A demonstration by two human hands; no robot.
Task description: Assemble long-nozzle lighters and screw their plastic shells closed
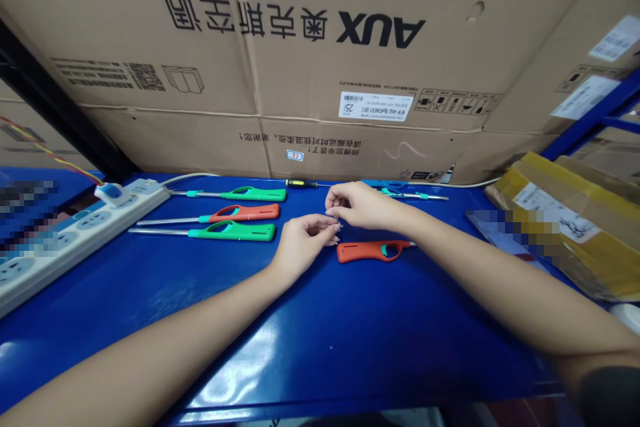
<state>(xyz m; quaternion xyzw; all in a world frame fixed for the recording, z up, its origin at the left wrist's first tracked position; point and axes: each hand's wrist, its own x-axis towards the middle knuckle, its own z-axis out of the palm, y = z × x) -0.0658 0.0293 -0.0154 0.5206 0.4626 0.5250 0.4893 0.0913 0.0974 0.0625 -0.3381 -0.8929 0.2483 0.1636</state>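
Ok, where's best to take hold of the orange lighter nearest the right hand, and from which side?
I'd pinch the orange lighter across the blunt left end of its handle, from the near side: that part is broad and uncovered, while the finger loop lies rightward and the right forearm partly hides the rod.

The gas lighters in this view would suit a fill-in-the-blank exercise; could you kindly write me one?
Between the upper green lighter and the lower green lighter lies an ____ lighter.
The lighter below the right hand points its metal tube toward the picture's ____ edge.
The large Latin letters on the cardboard box read ____.
Answers: orange; right; AUX.
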